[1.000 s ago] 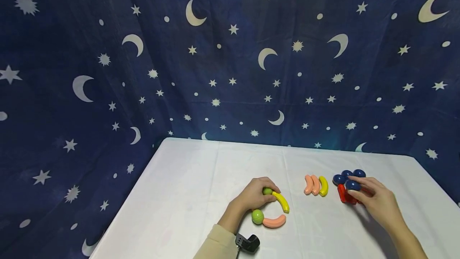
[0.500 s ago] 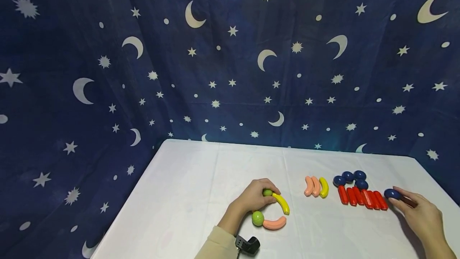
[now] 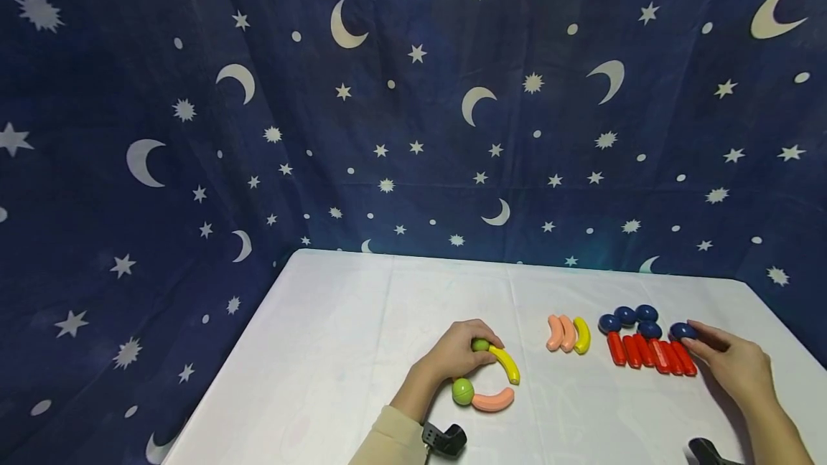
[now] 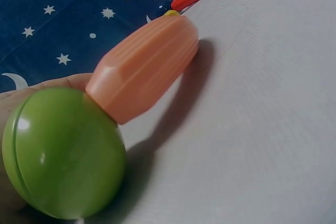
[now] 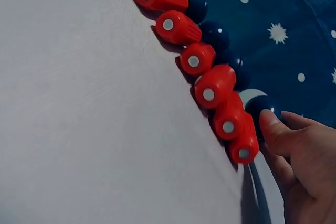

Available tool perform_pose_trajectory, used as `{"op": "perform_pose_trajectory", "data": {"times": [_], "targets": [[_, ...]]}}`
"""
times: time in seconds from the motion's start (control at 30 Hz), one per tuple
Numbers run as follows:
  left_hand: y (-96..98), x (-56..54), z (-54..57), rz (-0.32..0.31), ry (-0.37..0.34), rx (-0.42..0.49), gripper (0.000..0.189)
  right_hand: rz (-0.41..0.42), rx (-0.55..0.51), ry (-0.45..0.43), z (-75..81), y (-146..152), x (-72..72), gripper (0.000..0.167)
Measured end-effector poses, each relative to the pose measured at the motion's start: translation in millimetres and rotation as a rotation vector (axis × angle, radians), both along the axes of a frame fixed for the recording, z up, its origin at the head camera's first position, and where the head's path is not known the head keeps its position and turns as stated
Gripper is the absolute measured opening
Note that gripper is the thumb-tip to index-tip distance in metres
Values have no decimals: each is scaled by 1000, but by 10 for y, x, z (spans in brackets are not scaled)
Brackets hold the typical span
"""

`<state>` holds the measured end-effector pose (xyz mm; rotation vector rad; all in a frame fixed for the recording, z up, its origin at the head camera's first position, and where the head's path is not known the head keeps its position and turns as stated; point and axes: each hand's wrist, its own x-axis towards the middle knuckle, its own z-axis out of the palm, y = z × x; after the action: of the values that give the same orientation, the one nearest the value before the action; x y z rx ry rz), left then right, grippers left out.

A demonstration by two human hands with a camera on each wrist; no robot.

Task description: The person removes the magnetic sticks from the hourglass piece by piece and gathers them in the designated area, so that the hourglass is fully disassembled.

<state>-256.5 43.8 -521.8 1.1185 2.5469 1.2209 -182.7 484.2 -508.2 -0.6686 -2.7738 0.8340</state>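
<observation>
My left hand has its fingers and thumb around a green ball, which joins a yellow curved bar. Just below lies a second green ball with a salmon curved bar at its side; both show large in the left wrist view, the ball partly in front of the hand. At the right, my right hand pinches a dark blue ball between thumb and fingers, at the far end of the last red bars. Grey discs mark the red bars' near ends in the right wrist view.
Several blue balls sit behind the row of red bars. Left of that row, two salmon bars and a yellow bar lie side by side. The white tabletop ends at a dark blue star-patterned cloth.
My right hand has carried a blue ball from over the group out to the right, then back left to the row's right end. My left hand has hardly moved.
</observation>
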Motion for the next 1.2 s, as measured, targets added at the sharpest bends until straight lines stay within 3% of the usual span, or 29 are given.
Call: {"op": "perform_pose_trajectory", "data": {"times": [0.13, 0.3, 0.87, 1.1, 1.2], "targets": [[-1, -4, -9, -3, 8, -1, 18, 87, 54, 31, 22, -31, -85, 63], [-6, -1, 1, 4, 2, 0, 18, 136, 92, 80, 31, -72, -141, 58], [-15, -21, 4, 4, 5, 9, 18, 149, 13, -49, 81, -48, -166, 73], [4, -1, -13, -8, -11, 12, 18, 107, 5, -89, 144, -53, -71, 76], [-1, -8, -11, -1, -2, 10, 18, 83, 9, -58, 191, -118, -24, 71]]}}
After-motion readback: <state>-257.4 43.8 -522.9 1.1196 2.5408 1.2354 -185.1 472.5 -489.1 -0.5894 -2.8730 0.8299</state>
